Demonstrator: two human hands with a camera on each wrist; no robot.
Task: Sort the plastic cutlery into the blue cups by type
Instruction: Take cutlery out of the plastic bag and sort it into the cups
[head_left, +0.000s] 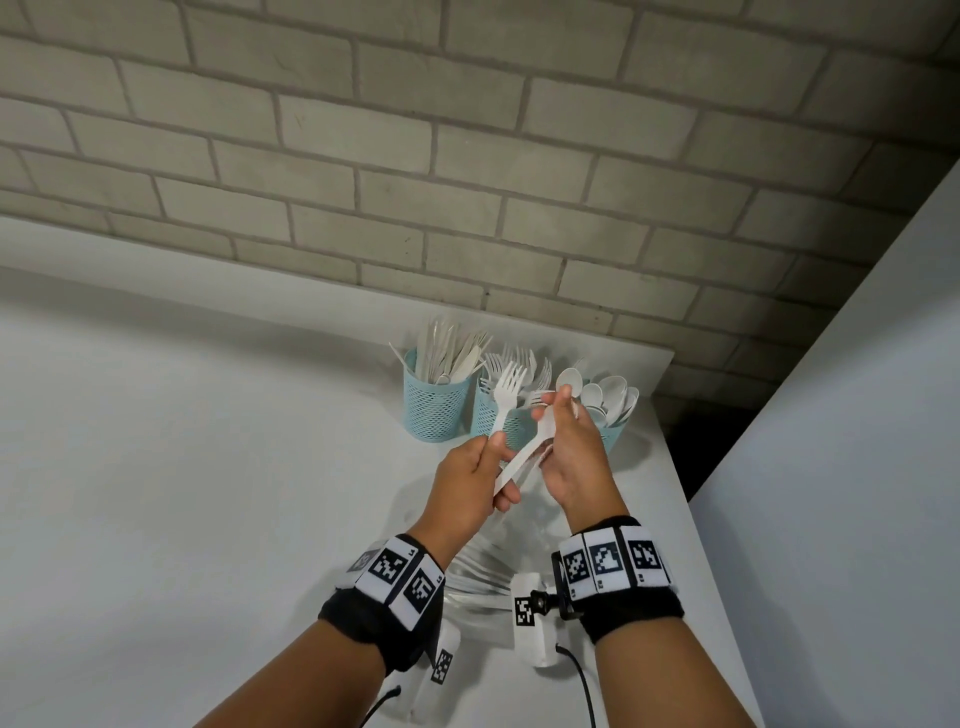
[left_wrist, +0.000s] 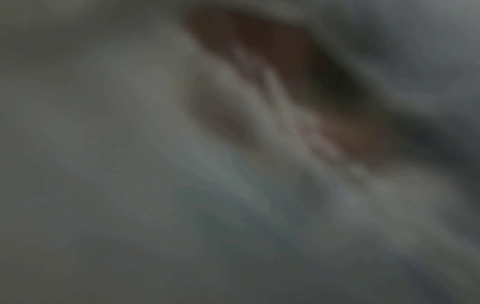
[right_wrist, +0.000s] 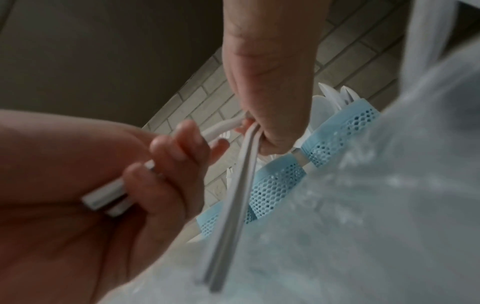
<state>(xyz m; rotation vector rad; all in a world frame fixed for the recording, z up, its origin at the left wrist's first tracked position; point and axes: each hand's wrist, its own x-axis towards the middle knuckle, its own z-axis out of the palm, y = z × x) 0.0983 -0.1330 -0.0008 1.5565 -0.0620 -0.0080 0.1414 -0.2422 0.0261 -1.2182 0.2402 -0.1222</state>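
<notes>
Three blue mesh cups stand in a row at the back right of the white counter (head_left: 208, 467). The left cup (head_left: 434, 402) holds knives, the middle cup (head_left: 493, 418) forks, and the right cup (head_left: 615, 434) spoons. My left hand (head_left: 475, 480) grips a white fork (head_left: 508, 387) by its handle, tines up, in front of the middle cup. My right hand (head_left: 574, 452) grips a white spoon (head_left: 570, 381), bowl up, near the spoon cup. In the right wrist view, the fingers (right_wrist: 166, 162) curl round white handles, and two long handles (right_wrist: 233, 195) hang from the other hand (right_wrist: 270, 82). The left wrist view is a blur.
A crumpled clear plastic bag (head_left: 478, 571) lies on the counter under my wrists. The brick wall (head_left: 467, 156) rises just behind the cups. The counter ends close to the right of the spoon cup, at a dark gap (head_left: 691, 441) and a white panel (head_left: 857, 467).
</notes>
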